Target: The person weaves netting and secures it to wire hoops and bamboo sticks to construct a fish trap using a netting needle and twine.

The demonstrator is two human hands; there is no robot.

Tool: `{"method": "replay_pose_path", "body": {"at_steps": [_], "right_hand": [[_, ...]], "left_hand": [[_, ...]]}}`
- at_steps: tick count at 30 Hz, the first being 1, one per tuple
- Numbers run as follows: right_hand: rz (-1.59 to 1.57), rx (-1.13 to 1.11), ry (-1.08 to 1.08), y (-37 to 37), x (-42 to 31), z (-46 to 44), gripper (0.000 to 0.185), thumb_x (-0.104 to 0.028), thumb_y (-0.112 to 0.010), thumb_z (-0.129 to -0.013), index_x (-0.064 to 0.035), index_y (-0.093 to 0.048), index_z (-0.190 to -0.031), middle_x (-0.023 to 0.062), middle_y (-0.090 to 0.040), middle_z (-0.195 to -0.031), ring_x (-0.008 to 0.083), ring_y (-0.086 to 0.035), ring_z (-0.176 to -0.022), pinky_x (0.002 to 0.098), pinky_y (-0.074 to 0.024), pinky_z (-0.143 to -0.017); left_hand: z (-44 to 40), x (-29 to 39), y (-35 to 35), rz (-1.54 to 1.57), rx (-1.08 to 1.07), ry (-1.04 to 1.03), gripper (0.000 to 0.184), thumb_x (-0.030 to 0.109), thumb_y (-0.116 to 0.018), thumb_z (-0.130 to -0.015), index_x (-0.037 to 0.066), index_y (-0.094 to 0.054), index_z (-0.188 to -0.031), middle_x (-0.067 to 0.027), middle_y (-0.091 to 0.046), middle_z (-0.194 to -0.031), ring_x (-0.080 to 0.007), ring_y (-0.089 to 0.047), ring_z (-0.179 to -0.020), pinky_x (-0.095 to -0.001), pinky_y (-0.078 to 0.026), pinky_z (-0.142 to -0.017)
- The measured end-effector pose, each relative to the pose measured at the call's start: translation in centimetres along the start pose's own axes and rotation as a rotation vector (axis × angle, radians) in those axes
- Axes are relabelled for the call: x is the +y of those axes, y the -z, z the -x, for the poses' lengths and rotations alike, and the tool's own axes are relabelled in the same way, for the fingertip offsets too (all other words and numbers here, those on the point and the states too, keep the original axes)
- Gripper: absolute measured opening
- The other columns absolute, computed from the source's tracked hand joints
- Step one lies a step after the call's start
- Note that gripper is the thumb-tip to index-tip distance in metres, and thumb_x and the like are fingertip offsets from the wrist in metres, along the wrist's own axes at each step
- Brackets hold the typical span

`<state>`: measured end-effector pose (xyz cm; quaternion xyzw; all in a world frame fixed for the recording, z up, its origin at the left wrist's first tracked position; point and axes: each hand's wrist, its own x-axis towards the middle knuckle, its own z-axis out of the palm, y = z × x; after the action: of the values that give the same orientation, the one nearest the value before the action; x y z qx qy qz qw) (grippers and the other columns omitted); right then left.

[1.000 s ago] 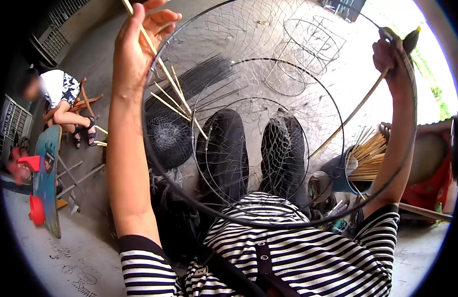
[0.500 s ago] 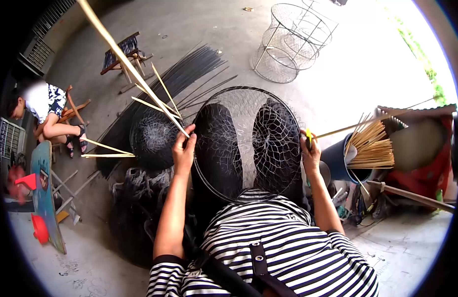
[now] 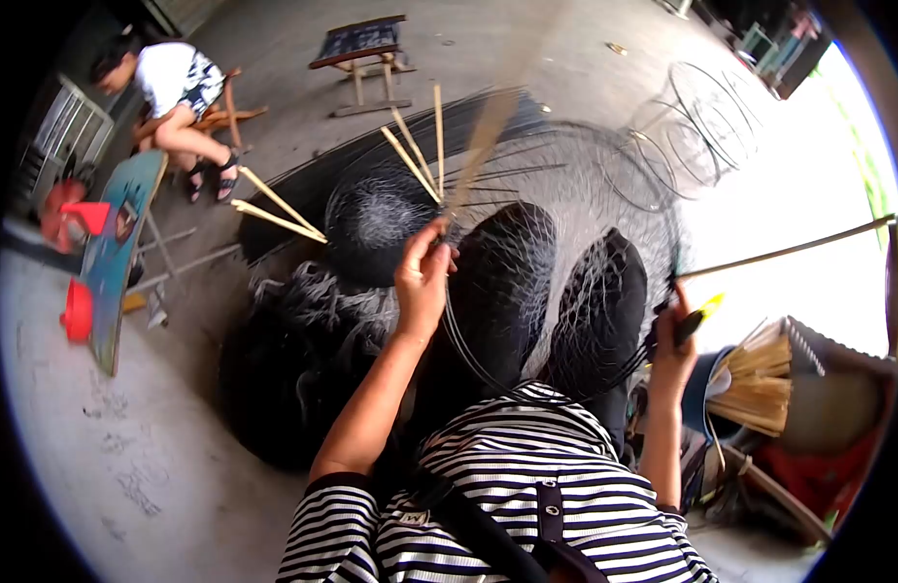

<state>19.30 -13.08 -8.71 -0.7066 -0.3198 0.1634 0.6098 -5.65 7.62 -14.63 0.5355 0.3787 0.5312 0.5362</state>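
The left hand (image 3: pixel 424 287), thumb and fingers pinched, grips the rim of a round, black wire hoop with fine mesh (image 3: pixel 558 282) above black-clad knees (image 3: pixel 601 306), beside a blurred pale stick (image 3: pixel 490 126). The right hand (image 3: pixel 670 358) curls around a black-and-yellow tool (image 3: pixel 696 318) at the opposite edge.

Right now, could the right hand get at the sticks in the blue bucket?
Probably yes: the blue bucket is close beside the right hand and the sticks poke out uncovered, though that hand holds a yellow-tipped tool.
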Motion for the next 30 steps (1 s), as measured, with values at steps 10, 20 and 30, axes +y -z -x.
{"method": "replay_pose_path", "body": {"at_steps": [10,20,30], "right_hand": [[0.412,-0.653,0.966,-23.4,-18.5,-3.1,0.055,0.003,-0.063,-0.076,0.0022,-0.047,-0.128,0.0207,-0.057,-0.098,0.0363,-0.065,-0.083,0.0434,-0.055,-0.069],[0.573,-0.81,0.894,-37.9,-8.8,-8.7,0.037,-0.005,-0.052,-0.089,0.0002,-0.043,-0.124,0.0239,-0.057,-0.102,0.039,-0.065,-0.086,0.0445,-0.0549,-0.07],[0.347,-0.888,0.434,-43.0,6.3,-9.8,0.056,-0.005,-0.06,-0.089,-0.0056,-0.035,-0.139,0.0235,-0.052,-0.125,0.0423,-0.057,-0.109,0.0457,-0.0501,-0.09]], "left_hand": [[-4.5,-6.5,15.2,0.171,0.562,-0.093,0.045,0.002,-0.056,-0.093,0.006,-0.042,-0.136,-0.0091,-0.057,-0.105,-0.0209,-0.064,-0.085,-0.0332,-0.056,-0.075],[-10.6,-14.2,21.4,-0.015,0.762,0.235,0.055,-0.003,-0.051,-0.094,0.007,-0.038,-0.146,-0.0104,-0.056,-0.122,-0.0181,-0.059,-0.097,-0.0291,-0.048,-0.079],[-10.3,-24.3,26.9,-0.429,0.825,0.123,0.059,-0.002,-0.053,-0.091,0.006,-0.035,-0.146,-0.0111,-0.052,-0.124,-0.0166,-0.055,-0.091,-0.0274,-0.043,-0.077]]}}
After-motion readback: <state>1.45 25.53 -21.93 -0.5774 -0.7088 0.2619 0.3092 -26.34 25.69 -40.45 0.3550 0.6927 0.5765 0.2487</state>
